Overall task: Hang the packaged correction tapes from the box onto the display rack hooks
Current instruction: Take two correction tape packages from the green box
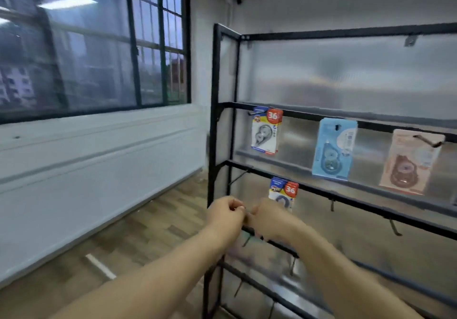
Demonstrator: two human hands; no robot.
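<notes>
The rack (217, 71) carries three single packs on its upper rail: a red-and-yellow "36" pack (265, 130) at the left end, a blue pack (333, 148) in the middle and a pink pack (410, 161) to the right, each well apart from the next. One rail down hangs a small stack (284, 190) of "36" packs. At least two overlap, but blur hides the exact count. Several bare hooks (239, 176) stick out along the lower rails.

Both hands meet just below that stack, in front of the third rail. The left hand (226, 213) has its fingers curled in, tips pressed together beside the right hand (267, 219). The right hand shows only its back, and its fingers are hidden. Whether either hand pinches anything cannot be told.

The rack's left post stands right by the left hand. Left of the post, wood floor (148, 239) runs open to the wall under the window (99, 46).
</notes>
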